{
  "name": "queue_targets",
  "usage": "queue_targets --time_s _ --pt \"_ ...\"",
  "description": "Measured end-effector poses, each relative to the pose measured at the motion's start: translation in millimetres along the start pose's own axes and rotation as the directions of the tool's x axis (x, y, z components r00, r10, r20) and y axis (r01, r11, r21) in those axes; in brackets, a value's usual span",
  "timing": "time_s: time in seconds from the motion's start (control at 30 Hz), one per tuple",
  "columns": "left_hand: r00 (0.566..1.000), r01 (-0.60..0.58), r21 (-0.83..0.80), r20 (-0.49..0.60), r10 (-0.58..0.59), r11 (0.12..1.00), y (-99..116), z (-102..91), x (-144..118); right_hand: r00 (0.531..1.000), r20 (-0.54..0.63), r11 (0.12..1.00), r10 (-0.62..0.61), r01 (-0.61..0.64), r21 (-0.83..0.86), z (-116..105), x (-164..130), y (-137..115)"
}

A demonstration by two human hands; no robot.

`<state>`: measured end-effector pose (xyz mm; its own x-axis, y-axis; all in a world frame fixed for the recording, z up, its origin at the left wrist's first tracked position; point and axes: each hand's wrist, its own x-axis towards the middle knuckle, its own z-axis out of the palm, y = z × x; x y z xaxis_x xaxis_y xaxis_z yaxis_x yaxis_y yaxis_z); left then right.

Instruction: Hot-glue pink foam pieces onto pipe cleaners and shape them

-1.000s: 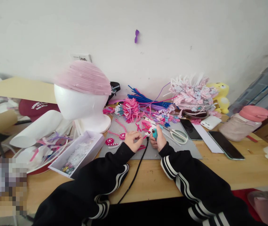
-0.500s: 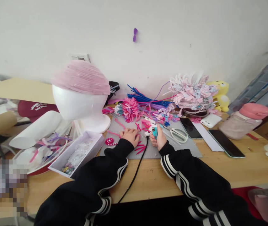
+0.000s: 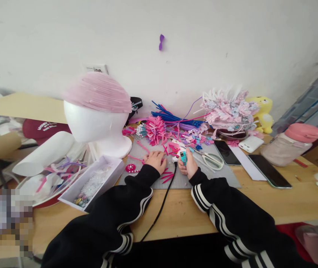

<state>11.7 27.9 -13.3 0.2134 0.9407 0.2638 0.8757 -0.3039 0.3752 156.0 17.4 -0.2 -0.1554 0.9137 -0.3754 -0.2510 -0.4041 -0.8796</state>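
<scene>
My left hand (image 3: 156,160) rests palm down on the grey mat (image 3: 220,176), fingers on small pink strips (image 3: 168,175); whether it grips one is hidden. My right hand (image 3: 188,163) is closed around a white and teal glue gun (image 3: 183,156), whose black cord (image 3: 159,210) trails toward me over the wooden table (image 3: 293,201). Loose pink pieces (image 3: 172,149) lie just beyond both hands. A round pink sequinned ornament (image 3: 131,168) sits left of my left hand.
A white foam head (image 3: 94,126) wears a pink cap (image 3: 99,93) at the left. A white box of beads (image 3: 92,182), white scissors (image 3: 212,160), two phones (image 3: 226,152) (image 3: 267,170), a power bank (image 3: 250,144), a pink-lidded jar (image 3: 290,147) and a pink flower headpiece (image 3: 228,109) surround the mat.
My left hand has moved from pinching a pink piece beside the glue gun tip to lying flat on the mat further back. My right hand has barely moved.
</scene>
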Motion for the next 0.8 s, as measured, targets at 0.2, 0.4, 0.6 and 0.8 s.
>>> queue_targets --time_s 0.2,0.4,0.6,0.8 --pt "0.997 -0.024 -0.005 0.066 0.025 1.0 -1 7.2 4 1.0 0.018 1.0 -0.005 0.006 -0.007 3 -2 0" --pt "0.998 -0.024 0.014 -0.049 0.024 1.0 -6 11.1 3 1.0 0.013 1.0 -0.009 0.009 -0.02 2 -2 0" --pt "0.969 -0.129 0.129 -0.192 0.153 0.983 -10 5.9 1 0.999 -0.004 0.998 0.035 -0.035 -0.05 4 -3 -2" --pt "0.956 -0.168 0.249 -0.194 0.219 0.954 -13 9.1 -1 0.999 -0.001 0.998 0.037 -0.037 -0.053 4 -4 -4"
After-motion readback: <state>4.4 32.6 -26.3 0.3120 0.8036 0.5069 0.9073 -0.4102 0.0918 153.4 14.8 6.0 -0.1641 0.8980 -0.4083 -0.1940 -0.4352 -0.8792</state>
